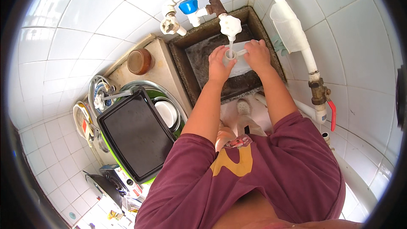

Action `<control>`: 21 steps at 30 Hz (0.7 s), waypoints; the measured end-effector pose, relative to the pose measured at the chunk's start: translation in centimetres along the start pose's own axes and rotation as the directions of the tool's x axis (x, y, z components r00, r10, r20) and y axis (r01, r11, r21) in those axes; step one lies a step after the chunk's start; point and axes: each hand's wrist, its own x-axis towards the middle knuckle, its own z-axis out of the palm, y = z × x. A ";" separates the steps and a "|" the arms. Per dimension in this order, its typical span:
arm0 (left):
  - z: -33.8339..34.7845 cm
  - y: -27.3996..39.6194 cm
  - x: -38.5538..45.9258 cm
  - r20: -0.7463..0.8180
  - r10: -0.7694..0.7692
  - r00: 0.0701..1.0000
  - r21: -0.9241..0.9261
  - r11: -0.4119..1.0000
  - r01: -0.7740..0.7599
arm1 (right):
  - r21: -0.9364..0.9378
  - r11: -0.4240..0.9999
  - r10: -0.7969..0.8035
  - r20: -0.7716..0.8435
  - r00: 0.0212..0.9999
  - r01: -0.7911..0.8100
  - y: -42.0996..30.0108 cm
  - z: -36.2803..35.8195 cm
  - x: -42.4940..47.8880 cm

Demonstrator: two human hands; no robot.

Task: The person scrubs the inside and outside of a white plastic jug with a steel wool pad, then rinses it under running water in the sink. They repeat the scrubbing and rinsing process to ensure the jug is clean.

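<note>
Over the stone sink [181,57], a translucent plastic jug [240,66] stands below the tap with a white knob [230,26]. Water runs from this tap into the jug's round mouth. My left hand [219,63] is around the neck at the mouth's left side, thumb towards the front. My right hand [258,55] grips the jug's handle on the right. How full the jug is cannot be told.
Left of the sink, a counter [165,66] bears a brown jar [139,61], a black tray [136,133] and a white bowl [166,114]. A blue-knobbed tap [188,6] is behind. White pipes and a red-handled valve [332,114] line the right wall.
</note>
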 end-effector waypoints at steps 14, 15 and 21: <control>1.8 0.0 -1.7 -0.201 0.006 0.980 0.105 0.994 0.015 | 0.923 -0.037 0.525 0.345 0.778 -0.384 0.1 2.5 -1.0; 2.0 -0.3 -1.7 -0.201 0.002 0.979 0.105 0.994 0.020 | 0.880 -0.285 0.440 0.472 0.764 -0.380 -0.1 2.4 -1.0; 2.4 -1.0 -0.8 -0.189 0.028 0.981 0.093 0.996 -0.011 | 0.930 -0.184 0.421 0.368 0.829 -0.319 -0.6 3.5 -1.1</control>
